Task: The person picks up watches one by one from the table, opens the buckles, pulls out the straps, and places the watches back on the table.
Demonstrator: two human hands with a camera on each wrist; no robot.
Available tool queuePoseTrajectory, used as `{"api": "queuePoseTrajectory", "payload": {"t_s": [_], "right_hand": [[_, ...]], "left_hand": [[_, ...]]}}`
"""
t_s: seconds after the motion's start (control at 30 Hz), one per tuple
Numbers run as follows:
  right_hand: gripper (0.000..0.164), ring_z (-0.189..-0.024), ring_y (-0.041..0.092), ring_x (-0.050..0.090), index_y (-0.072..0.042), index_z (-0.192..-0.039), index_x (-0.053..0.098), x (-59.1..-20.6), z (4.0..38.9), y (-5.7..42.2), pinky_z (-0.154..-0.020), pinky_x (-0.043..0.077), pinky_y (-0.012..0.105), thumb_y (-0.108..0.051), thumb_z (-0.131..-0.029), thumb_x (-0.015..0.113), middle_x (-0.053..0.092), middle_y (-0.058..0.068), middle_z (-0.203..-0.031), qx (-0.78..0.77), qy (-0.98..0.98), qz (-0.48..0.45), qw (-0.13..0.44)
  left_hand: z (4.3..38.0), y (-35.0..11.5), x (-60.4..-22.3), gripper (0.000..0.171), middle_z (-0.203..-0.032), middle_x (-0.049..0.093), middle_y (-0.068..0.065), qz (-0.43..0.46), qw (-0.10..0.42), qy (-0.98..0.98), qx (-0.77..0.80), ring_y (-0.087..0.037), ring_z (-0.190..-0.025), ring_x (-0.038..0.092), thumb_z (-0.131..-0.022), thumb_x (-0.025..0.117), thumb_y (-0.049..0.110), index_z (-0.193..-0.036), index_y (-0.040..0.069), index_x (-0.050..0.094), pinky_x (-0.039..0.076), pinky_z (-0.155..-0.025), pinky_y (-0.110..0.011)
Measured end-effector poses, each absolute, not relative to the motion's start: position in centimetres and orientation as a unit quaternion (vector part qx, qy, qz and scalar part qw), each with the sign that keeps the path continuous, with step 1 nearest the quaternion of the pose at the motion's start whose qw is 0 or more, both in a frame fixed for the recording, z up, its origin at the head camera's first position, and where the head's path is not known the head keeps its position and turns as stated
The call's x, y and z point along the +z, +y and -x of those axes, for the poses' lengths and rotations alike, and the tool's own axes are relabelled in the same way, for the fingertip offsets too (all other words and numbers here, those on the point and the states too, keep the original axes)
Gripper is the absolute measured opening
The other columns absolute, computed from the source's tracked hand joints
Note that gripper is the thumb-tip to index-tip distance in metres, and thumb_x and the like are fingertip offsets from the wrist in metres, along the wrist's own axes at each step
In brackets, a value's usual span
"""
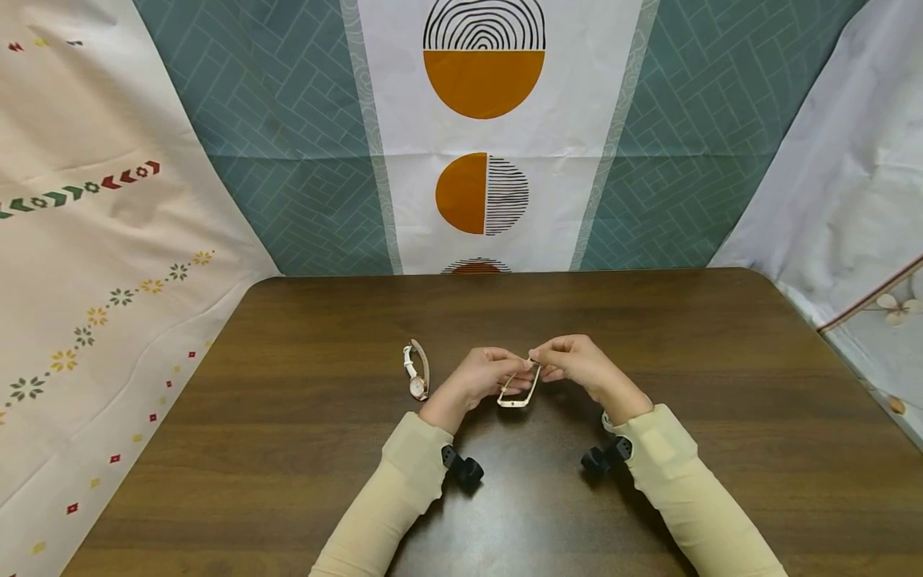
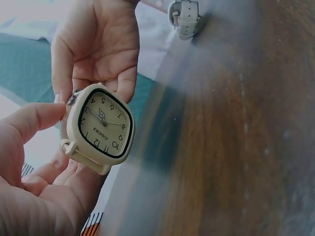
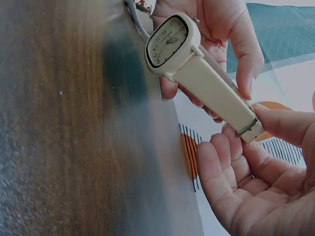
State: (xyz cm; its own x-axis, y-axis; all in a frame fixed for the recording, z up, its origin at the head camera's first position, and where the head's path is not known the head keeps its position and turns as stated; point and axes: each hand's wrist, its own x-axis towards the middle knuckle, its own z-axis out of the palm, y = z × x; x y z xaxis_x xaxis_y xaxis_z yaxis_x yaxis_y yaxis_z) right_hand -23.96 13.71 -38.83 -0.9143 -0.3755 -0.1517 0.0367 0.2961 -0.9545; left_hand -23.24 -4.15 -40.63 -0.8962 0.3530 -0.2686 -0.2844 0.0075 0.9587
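A cream wristwatch (image 2: 101, 125) with a squarish dial and black inner rim is held up between both hands over the table. My left hand (image 1: 493, 377) pinches its strap, with the thumb against the strap's edge and fingers behind. My right hand (image 1: 580, 369) pinches the strap's free end between thumb and fingers. In the right wrist view, the cream strap (image 3: 211, 91) slants from the case down to a dark-edged band close to the right thumb. The case hangs lowest, dial turned toward me.
A second watch (image 1: 417, 385), white-strapped with a rose-gold case, lies on the brown table (image 1: 288, 481) left of my left hand. In the left wrist view, a white strap with holes (image 2: 187, 19) shows beyond my right hand. Patterned cloths (image 1: 497, 136) hang behind the table.
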Motion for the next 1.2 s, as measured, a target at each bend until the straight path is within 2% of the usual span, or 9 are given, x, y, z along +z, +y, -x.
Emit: {"api": "queuePoseTrajectory", "payload": {"t_s": [0.2, 0.37, 0.57, 1.2], "right_hand": [[0.034, -0.074, 0.012, 0.063, 0.019, -0.112, 0.057, -38.85, 24.02, 13.71, -0.077, 0.057, 0.032, -0.009, -0.095, 0.053, 0.067, 0.006, -0.09, -0.588, 0.784, 0.1, 0.172], [0.034, -0.073, 0.01, 0.064, 0.02, -0.113, 0.056, -38.92, 24.04, 13.53, -0.077, 0.057, 0.03, -0.008, -0.095, 0.053, 0.068, 0.007, -0.093, -0.599, 0.777, 0.092, 0.168], [0.033, -0.071, 0.01, 0.064, 0.02, -0.111, 0.057, -38.78, 23.95, 13.51, -0.075, 0.057, 0.029, -0.009, -0.095, 0.053, 0.067, 0.001, -0.084, -0.604, 0.777, 0.083, 0.156], [0.031, -0.07, 0.009, 0.061, 0.018, -0.106, 0.058, -38.63, 24.17, 13.65, -0.07, 0.056, 0.022, -0.012, -0.096, 0.055, 0.063, -0.004, -0.076, -0.624, 0.768, 0.048, 0.135]], "left_hand": [[23.28, -4.01, -40.81, 0.02, -0.081, 0.072, -0.01, -0.017, 0.219, 0.674, 0.706, -0.009, -0.067, 0.066, -0.09, 0.06, 0.005, -0.103, -0.01, 0.063, 0.058, -0.076, -0.032], [23.2, -4.02, -40.81, 0.017, -0.088, 0.072, -0.015, -0.012, 0.212, 0.675, 0.707, -0.009, -0.067, 0.065, -0.091, 0.059, 0.006, -0.1, -0.008, 0.063, 0.058, -0.075, -0.032], [23.08, -3.87, -40.72, 0.014, -0.095, 0.071, -0.019, -0.01, 0.208, 0.675, 0.708, -0.008, -0.066, 0.065, -0.091, 0.059, 0.007, -0.096, -0.005, 0.064, 0.058, -0.073, -0.029], [23.22, -3.63, -41.08, 0.016, -0.083, 0.071, -0.01, -0.002, 0.203, 0.67, 0.714, -0.008, -0.065, 0.064, -0.091, 0.06, 0.005, -0.098, -0.008, 0.063, 0.058, -0.071, -0.027]]}}
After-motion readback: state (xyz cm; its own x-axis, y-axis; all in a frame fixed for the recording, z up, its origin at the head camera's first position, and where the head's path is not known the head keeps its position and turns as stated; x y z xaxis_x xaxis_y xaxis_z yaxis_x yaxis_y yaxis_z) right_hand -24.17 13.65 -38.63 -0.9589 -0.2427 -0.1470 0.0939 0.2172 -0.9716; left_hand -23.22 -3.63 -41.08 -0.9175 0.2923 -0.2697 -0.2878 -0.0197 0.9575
